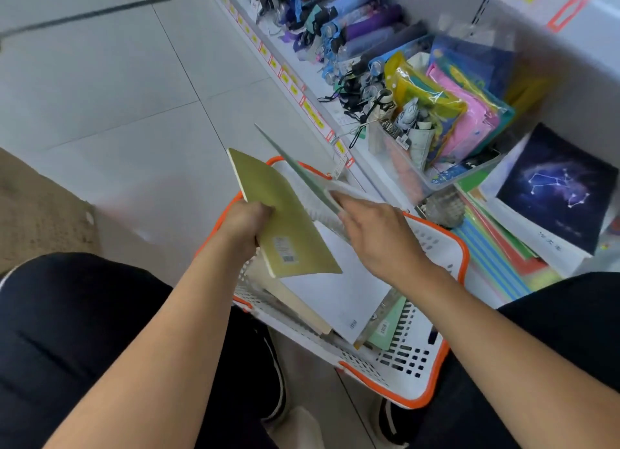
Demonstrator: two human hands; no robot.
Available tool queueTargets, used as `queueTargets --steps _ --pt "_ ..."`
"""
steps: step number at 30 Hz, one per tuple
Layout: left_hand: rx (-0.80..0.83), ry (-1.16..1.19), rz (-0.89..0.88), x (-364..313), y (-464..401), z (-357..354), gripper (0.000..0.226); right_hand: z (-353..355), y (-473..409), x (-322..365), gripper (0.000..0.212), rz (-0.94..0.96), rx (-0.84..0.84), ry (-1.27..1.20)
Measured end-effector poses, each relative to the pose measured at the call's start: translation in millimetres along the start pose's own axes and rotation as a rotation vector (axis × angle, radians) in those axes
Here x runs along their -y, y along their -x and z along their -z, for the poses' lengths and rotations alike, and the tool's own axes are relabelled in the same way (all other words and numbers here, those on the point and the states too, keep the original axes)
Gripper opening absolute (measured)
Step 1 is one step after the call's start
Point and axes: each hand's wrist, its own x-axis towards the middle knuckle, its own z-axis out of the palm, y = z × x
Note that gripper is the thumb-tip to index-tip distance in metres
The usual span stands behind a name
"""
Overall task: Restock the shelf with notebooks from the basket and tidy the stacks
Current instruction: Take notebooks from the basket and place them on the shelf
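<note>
Item: olive-green notebook (285, 220), thin, soft-covered, pale page edges showing, white barcode label near its lower corner; held tilted above the basket (436, 386), the left hand (246, 225) gripping its long edge, fingers curled round it. Item: grey-green notebook (295, 170), seen nearly edge-on, raised on a slant toward 11 o'clock; the right hand (379, 233) holds its lower end, together with what looks like a white mesh-textured item beneath, though whether the fingers curl round it or only press it cannot be told from this angle. Container: white perforated basket with orange rim, on the floor between the person's knees, holding a large white notebook (339, 297), a cream-edged book (295, 309) and a pale green notebook (389, 327) lying loosely across each other. Destination: low shelf (362, 153) from 12 to 3 o'clock of the basket, carrying folded umbrellas (355, 29), a clear bin (436, 176) of coloured pouches, a spread of coloured folders (496, 247) and a dark constellation-cover notebook (557, 186). Risks, as judged: both books are held by one edge only, so a thin cover may flex and slide free, dropping back into the basket or onto the tiled floor (117, 96); the slanted grey-green notebook could clip the price-tag strip (322, 123) at the shelf edge; the stacks at 3 o'clock lie fanned and uneven, so a book laid on top may skid off.
</note>
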Motion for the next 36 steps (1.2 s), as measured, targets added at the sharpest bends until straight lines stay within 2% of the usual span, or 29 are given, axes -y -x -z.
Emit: queueTargets --steps 2,3,7,11,13,14,16,17,18,20,21,22,24,25,27,29,31,33,36 --pt "0.220 0.195 0.030 -8 10 -7 0.020 1 20 6 0.067 0.165 0.005 0.203" --pt "0.305 0.270 0.036 -11 12 -11 0.027 -2 29 7 0.075 0.187 0.002 0.253" --pt "0.448 0.461 0.017 -17 21 -18 0.044 -10 35 -4 0.078 0.149 0.036 0.144" --pt "0.524 0.504 -0.011 -18 26 -24 0.042 -6 44 -14 0.071 0.093 0.233 -0.024" --pt "0.553 0.491 0.022 -19 25 -27 0.047 -5 44 -15 0.060 0.018 0.277 -0.151" --pt "0.564 0.484 0.043 -20 25 -30 0.049 -2 42 -10 0.046 -0.074 0.245 -0.286" --pt "0.608 0.456 0.060 -22 30 -40 0.051 2 33 -8 0.012 -0.278 0.000 -0.499" --pt "0.633 0.441 0.052 -22 33 -46 0.051 2 29 -12 0.025 -0.376 -0.133 -0.527" --pt "0.638 0.426 0.047 -22 36 -51 0.050 4 27 -16 0.047 -0.450 -0.200 -0.532" --pt "0.617 0.366 0.035 -21 40 -58 0.047 6 20 -26 0.098 -0.554 -0.218 -0.593" --pt "0.610 0.332 0.026 -21 41 -59 0.046 7 18 -29 0.111 -0.607 -0.178 -0.666" --pt "0.609 0.291 0.015 -22 44 -60 0.045 10 19 -30 0.107 -0.653 -0.131 -0.744" --pt "0.607 0.171 -0.033 -27 47 -61 0.046 15 20 -32 0.068 -0.755 -0.089 -0.915" --pt "0.590 0.101 -0.074 -29 47 -60 0.048 15 22 -36 0.051 -0.798 -0.108 -0.968" --pt "0.533 0.012 -0.148 -31 44 -57 0.054 16 26 -48 0.032 -0.854 -0.166 -1.018" --pt "0.513 0.006 -0.166 -30 37 -52 0.058 19 27 -58 0.026 -0.864 -0.176 -1.055" --pt "0.539 0.093 -0.104 -29 33 -51 0.058 25 27 -64 0.025 -0.893 -0.173 -1.095" --pt "0.602 0.203 -0.020 -30 35 -52 0.061 28 27 -70 0.027 -0.923 -0.158 -1.164" --pt "0.726 0.343 0.041 -31 43 -56 0.053 32 27 -74 0.029 -0.947 -0.115 -1.253"
